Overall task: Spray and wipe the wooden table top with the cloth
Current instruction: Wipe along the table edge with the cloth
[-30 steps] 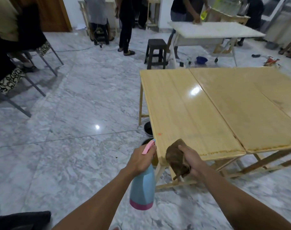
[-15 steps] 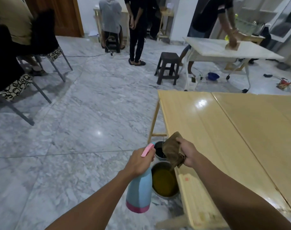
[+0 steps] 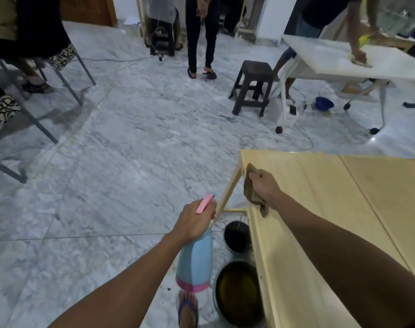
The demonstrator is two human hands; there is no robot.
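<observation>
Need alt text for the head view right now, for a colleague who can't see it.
The right hand presses a brown cloth onto the left edge of the wooden table top, while the left hand grips a blue spray bottle off the table's side. Two pots stand on the floor below.

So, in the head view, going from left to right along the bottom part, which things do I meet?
Spray bottle held in the left hand → large pot on the floor → wooden table, with the right hand gripping the cloth.
</observation>
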